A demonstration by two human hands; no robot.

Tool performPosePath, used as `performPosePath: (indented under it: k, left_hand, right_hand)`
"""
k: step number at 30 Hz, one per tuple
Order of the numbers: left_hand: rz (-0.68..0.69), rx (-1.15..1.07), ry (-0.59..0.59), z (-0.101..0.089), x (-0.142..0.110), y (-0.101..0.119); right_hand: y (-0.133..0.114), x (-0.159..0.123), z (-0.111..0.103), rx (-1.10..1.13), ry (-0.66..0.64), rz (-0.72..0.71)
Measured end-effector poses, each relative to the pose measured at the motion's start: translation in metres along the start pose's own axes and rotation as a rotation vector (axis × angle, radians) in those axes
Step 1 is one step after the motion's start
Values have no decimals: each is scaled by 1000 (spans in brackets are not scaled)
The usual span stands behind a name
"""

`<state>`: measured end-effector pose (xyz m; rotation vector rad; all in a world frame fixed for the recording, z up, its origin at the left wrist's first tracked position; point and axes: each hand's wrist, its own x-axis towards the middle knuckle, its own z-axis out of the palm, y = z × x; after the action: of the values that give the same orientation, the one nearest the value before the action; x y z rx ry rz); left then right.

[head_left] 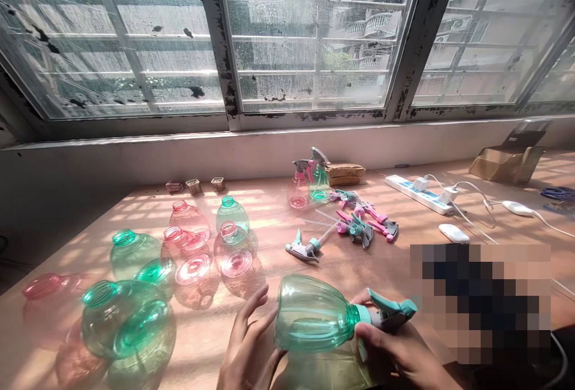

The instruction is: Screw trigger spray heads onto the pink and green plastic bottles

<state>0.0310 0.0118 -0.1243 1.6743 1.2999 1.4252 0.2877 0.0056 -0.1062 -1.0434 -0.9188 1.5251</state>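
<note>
Worktable (269, 222) under a window, strong sun. Green bottle (309, 318) at the near middle, held on its side, base left, neck right. Teal-and-grey sprayer head (390, 309) sat at its neck, collar against the threads. Right hand (390, 345) gripped that collar, thumb on the near side. Left hand (249, 342) was spread wide beside the base, fingers apart, no grasp seen; whether a finger touched the plastic, could not tell.

Complete by appearance: two units, upright at the far middle, a headed pink bottle (298, 192) and, just right of it, a headed green bottle (320, 183). The held one looked like the third, judged partway: head in place, tightness not readable from this angle.

Without heads: seven bottles on the left, mouths uncovered, namely four open pink bottles (188, 216) and three open green bottles (126, 318), all standing. So most of the set was unfinished, early stage in my judgement.

Loose parts: one grey sprayer (305, 249) lay apart, just beyond the held bottle; a pile of pink, teal and grey sprayers (359, 228) lay right of it. Pieces overlapped, so no sure count, nor whether heads matched bottles in number.
</note>
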Motion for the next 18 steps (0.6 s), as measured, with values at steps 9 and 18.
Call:
performPosePath:
  k: [9, 18]
  left_hand:
    - [57, 105, -45, -9, 5, 1]
    - [-36, 44, -42, -2, 0, 0]
  right_hand:
    - [-7, 3, 2, -254, -96, -101]
    - [2, 1, -3, -74, -58, -33]
